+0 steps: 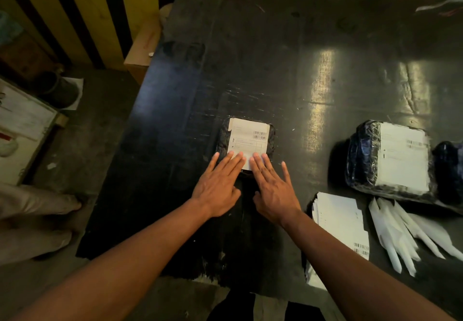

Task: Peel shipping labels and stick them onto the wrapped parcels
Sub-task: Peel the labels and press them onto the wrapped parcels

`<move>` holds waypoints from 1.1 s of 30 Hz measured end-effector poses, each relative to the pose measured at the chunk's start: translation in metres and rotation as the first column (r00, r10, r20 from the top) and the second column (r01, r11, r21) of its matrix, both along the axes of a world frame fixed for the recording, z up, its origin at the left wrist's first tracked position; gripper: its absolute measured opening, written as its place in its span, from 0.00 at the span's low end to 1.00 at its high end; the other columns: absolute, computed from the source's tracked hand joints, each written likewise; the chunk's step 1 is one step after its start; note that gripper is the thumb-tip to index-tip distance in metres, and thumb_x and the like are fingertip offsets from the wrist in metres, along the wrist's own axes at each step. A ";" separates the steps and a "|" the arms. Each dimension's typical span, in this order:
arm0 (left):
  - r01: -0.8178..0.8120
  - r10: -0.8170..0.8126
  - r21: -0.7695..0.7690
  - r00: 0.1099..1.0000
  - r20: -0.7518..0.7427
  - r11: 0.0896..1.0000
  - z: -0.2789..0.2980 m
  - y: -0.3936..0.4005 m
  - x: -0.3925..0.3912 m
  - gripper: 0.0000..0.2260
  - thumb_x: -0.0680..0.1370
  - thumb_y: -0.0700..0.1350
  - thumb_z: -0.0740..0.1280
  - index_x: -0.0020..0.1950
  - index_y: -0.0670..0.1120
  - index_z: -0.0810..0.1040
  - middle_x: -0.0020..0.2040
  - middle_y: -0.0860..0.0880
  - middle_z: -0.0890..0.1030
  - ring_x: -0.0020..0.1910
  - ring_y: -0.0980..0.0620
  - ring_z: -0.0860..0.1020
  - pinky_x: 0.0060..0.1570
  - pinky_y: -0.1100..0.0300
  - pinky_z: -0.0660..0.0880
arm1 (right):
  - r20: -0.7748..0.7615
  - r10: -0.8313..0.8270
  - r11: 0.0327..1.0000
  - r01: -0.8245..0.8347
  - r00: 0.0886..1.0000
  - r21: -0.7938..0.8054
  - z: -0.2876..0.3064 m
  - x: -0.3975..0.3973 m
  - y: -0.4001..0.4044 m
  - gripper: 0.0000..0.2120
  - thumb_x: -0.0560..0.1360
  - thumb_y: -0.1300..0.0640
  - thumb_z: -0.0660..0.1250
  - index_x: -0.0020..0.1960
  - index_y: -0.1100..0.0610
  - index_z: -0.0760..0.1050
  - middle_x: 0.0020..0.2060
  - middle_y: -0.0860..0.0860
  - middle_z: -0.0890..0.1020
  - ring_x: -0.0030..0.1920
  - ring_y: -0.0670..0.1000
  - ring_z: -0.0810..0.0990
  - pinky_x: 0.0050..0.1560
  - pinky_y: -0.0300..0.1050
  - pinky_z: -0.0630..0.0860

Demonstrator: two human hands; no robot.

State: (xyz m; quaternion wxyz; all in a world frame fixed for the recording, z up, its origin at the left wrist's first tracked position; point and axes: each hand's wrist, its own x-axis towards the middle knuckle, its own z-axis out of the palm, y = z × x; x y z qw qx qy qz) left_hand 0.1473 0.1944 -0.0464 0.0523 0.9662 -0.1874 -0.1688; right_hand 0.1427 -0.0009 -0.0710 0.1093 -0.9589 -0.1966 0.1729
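Observation:
A small parcel wrapped in black film [221, 140] lies in the middle of the dark table [250, 70]. A white shipping label [248, 137] with barcodes covers its top. My left hand [220, 185] and my right hand [271, 185] lie flat side by side, fingers straight, pressing the near edge of the label onto the parcel. To the right sits a larger wrapped parcel [363, 160] with a white label [402, 157] on it. A stack of unpeeled labels [339, 223] lies near my right forearm.
Peeled white backing strips [400, 233] are fanned out right of the label stack. Another dark wrapped parcel [448, 162] sits at the right edge. A cardboard box [142, 47] stands left of the table. Someone's foot [50, 205] is on the floor at left.

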 end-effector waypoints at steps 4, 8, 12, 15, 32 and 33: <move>-0.002 0.002 0.015 1.000 0.023 1.000 -0.003 -0.002 0.015 0.35 0.82 0.54 0.58 0.85 0.48 0.45 0.85 0.50 0.47 0.84 0.52 0.45 0.82 0.46 0.39 | -0.021 0.021 0.999 -0.021 1.000 -0.023 0.004 0.002 -0.003 0.43 0.79 0.53 0.59 0.83 0.51 0.32 0.82 0.48 0.34 0.81 0.50 0.31 0.79 0.64 0.33; -0.086 0.085 0.012 0.995 0.052 0.996 -0.001 0.017 0.008 0.36 0.81 0.53 0.63 0.85 0.48 0.50 0.85 0.49 0.53 0.84 0.51 0.51 0.82 0.47 0.41 | -0.036 0.035 0.999 -0.036 0.999 -0.031 0.008 0.004 -0.005 0.42 0.81 0.52 0.58 0.82 0.51 0.31 0.81 0.48 0.34 0.81 0.50 0.31 0.79 0.64 0.32; -0.070 0.070 0.008 0.993 0.092 0.997 0.005 0.013 0.016 0.34 0.81 0.53 0.62 0.84 0.47 0.54 0.84 0.48 0.55 0.84 0.49 0.51 0.82 0.48 0.40 | -0.024 0.007 1.000 -0.006 1.000 0.014 0.007 0.003 -0.003 0.42 0.79 0.53 0.59 0.83 0.51 0.35 0.82 0.49 0.37 0.81 0.51 0.32 0.79 0.64 0.33; 0.006 -0.002 -0.039 0.997 0.078 0.999 0.005 -0.007 0.029 0.33 0.83 0.53 0.59 0.85 0.48 0.50 0.85 0.48 0.50 0.84 0.50 0.46 0.81 0.49 0.37 | -0.007 -0.002 1.000 0.002 1.000 0.014 0.002 0.002 -0.002 0.43 0.78 0.54 0.61 0.84 0.51 0.37 0.83 0.48 0.38 0.82 0.51 0.33 0.79 0.64 0.34; -0.017 0.013 0.033 0.992 0.123 0.999 0.011 -0.014 0.073 0.31 0.83 0.56 0.57 0.84 0.47 0.53 0.85 0.47 0.53 0.84 0.48 0.50 0.82 0.47 0.41 | -0.039 -0.008 1.000 0.009 0.999 0.025 0.005 0.001 -0.002 0.42 0.79 0.52 0.59 0.83 0.51 0.34 0.82 0.47 0.34 0.81 0.49 0.30 0.80 0.66 0.36; 0.027 -0.029 0.015 0.996 0.088 1.000 0.009 -0.024 0.077 0.32 0.84 0.56 0.55 0.85 0.48 0.49 0.85 0.48 0.49 0.84 0.49 0.46 0.82 0.47 0.39 | -0.034 -0.004 1.000 0.004 0.999 0.020 0.004 0.001 -0.002 0.42 0.79 0.51 0.59 0.84 0.51 0.36 0.82 0.47 0.35 0.81 0.49 0.30 0.80 0.66 0.38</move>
